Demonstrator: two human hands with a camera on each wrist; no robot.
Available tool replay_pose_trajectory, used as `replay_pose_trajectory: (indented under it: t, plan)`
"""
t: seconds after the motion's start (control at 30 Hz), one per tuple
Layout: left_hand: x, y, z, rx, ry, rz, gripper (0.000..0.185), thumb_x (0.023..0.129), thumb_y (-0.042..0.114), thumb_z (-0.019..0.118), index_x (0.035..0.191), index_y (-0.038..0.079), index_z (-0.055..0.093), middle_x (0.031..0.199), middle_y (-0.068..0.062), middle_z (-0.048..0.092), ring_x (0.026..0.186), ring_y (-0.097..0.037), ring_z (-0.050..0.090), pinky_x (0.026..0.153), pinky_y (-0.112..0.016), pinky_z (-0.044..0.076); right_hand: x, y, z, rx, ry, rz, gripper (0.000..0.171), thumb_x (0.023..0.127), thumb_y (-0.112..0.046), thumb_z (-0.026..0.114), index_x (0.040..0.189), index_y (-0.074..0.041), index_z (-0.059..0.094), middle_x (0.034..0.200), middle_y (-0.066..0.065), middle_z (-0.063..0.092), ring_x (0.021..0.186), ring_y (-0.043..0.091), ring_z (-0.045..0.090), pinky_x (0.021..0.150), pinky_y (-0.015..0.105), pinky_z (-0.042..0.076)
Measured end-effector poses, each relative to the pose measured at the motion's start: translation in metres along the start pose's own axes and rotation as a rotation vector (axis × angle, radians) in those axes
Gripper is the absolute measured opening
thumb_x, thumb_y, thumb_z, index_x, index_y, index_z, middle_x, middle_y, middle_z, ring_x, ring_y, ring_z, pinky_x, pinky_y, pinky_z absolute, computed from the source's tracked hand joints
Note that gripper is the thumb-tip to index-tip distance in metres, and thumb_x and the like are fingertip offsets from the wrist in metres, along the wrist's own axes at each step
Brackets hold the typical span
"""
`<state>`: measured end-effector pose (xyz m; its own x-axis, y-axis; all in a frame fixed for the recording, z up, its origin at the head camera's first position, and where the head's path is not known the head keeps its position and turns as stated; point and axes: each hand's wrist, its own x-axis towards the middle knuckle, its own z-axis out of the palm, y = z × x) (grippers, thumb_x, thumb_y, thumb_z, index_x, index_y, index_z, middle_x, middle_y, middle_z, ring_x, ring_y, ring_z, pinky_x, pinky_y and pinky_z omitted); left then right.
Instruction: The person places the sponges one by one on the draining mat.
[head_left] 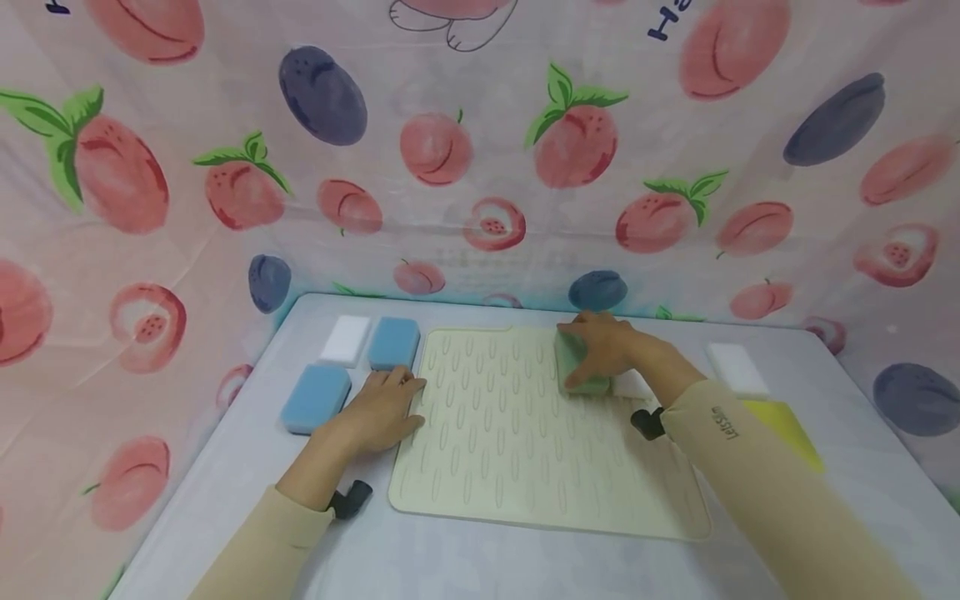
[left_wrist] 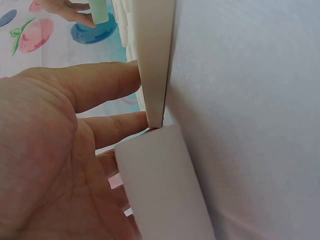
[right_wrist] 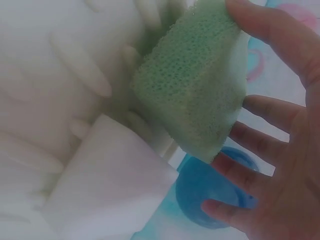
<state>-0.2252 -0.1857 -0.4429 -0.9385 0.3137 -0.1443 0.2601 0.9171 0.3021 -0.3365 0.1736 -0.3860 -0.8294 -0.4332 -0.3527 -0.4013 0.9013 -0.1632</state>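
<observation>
- Fruit-printed cloth (head_left: pixel 491 162) backs a white table (head_left: pixel 450 562).
- Green sponge (head_left: pixel 573 354): clamped between the right hand's (head_left: pixel 609 343) thumb and fingers.
- Below that grip, a cream mat (head_left: pixel 517 433); just beside it, a white block (right_wrist: pixel 110 185).
- Left hand (head_left: pixel 381 410): thumb and fingers apart, touching the mat's edge.

Wide open over the middle of the mat (head_left: pixel 491 425); blocked at back right by green sponge (right_wrist: pixel 187 95) and right hand (head_left: pixel 611 346).

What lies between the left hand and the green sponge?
Only the cream mat, with its raised ridges, lies between the left hand and the green sponge; nothing rests on that stretch. The head view shows it.
</observation>
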Motion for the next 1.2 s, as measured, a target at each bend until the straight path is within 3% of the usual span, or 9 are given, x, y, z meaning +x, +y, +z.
replay_pose_trajectory:
  t: [0.43, 1.2]
  plan:
    - [-0.0001, 0.0022, -0.0016, 0.003, -0.002, 0.001, 0.06, 0.1, 0.027, 0.07, 0.152, 0.004, 0.05, 0.147, -0.017, 0.048, 0.134, -0.039, 0.043, 0.116, -0.055, 0.038, 0.0061, 0.0048, 0.0053, -0.05, -0.003, -0.01, 0.106, 0.08, -0.059, 0.083, 0.163, -0.014, 0.034, 0.16, 0.019, 0.038, 0.147, 0.046, 0.034, 0.112, 0.071, 0.033]
    - [0.0026, 0.0003, 0.0, 0.004, -0.007, 0.002, 0.061, 0.1, 0.028, 0.069, 0.153, 0.005, 0.049, 0.147, -0.016, 0.047, 0.132, -0.037, 0.042, 0.115, -0.054, 0.038, 0.0081, 0.0059, 0.0103, -0.025, -0.031, 0.012, 0.112, 0.08, -0.061, 0.082, 0.165, -0.014, 0.027, 0.164, 0.02, 0.032, 0.149, 0.048, 0.03, 0.114, 0.074, 0.03]
